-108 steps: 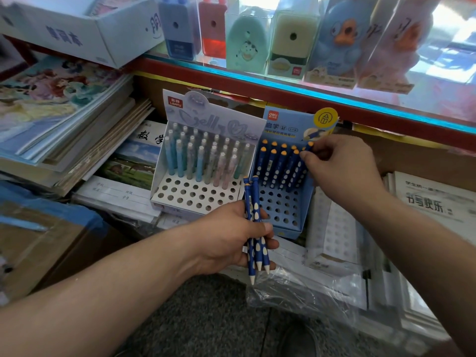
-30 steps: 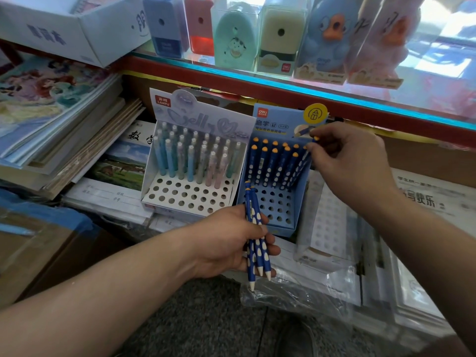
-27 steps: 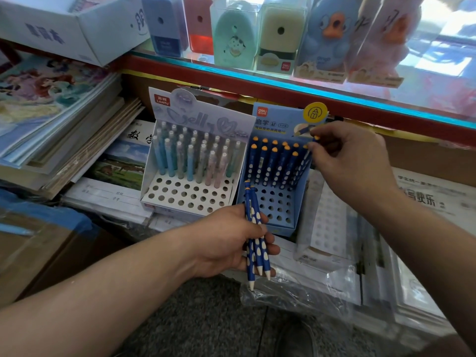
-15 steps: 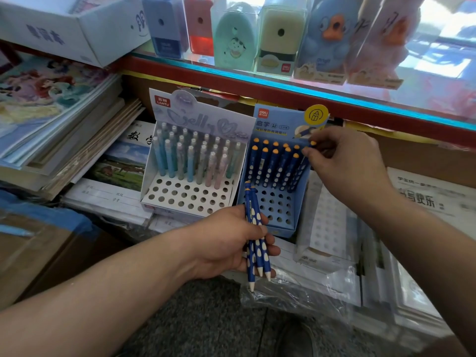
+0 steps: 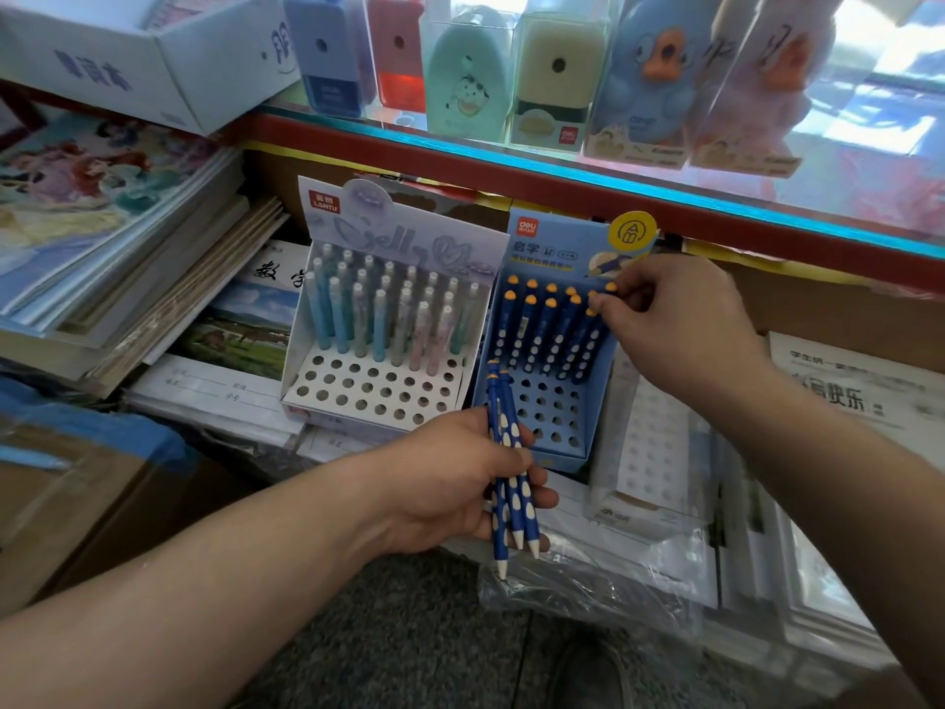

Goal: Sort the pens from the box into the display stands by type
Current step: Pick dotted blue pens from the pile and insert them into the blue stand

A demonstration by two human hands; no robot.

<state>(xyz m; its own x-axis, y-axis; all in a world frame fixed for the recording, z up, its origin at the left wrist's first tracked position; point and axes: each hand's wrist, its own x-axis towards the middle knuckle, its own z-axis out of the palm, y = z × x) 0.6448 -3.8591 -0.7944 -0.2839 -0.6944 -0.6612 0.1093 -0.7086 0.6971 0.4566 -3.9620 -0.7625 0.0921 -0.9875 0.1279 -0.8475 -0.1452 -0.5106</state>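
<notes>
- My right hand [image 5: 675, 319], fingers curled, pinches a blue pen [image 5: 588, 337] at the blue stand [image 5: 555, 427]'s two-o'clock corner.
- My left hand [image 5: 445, 483] grips three spare pens [image 5: 511, 488] at six o'clock.
- Risk: a crooked push topples the standing pens [image 5: 532, 330].

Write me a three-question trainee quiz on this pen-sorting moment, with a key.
1. True or false: the left hand grips a bunch of dark blue pens.
2. The right hand pinches a pen standing in: A) the white stand; B) the blue stand; C) neither.
3. Fill in: the white stand's empty holes lie in its ___ rows.
Key: 1 true; 2 B; 3 front.
</notes>
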